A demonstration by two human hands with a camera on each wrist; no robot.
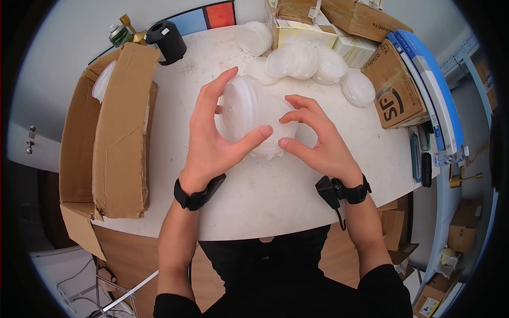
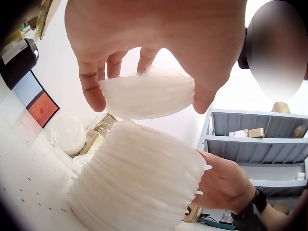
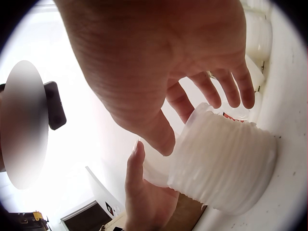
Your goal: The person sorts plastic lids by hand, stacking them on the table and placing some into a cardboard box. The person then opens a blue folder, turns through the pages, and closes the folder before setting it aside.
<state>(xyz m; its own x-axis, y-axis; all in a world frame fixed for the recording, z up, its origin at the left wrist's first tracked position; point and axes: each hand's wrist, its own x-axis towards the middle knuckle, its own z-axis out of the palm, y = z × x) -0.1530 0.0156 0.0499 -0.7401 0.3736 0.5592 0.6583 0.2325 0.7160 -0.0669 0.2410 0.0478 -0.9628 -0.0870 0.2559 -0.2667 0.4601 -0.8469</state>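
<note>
Translucent white plastic lids are piled in a tall stack [image 2: 139, 178] on the table in front of the person. My left hand [image 1: 214, 127] holds a shorter stack of lids [image 2: 149, 96] between thumb and fingers. In the left wrist view this short stack is above the tall one, with a gap between them; in the head view it is tilted on edge. My right hand [image 1: 323, 138] is at the right side of the tall stack, its fingers spread and loosely bent. In the right wrist view its thumb and index fingertips are right at the stack's top rim.
More lids [image 1: 299, 61] lie in piles at the back, before cardboard boxes [image 1: 366, 21]. On the left stands an open cardboard box [image 1: 122, 138], with a black cylinder [image 1: 165, 42] behind it. Blue binders [image 1: 424, 79] lean beside an SF box [image 1: 395, 90] on the right.
</note>
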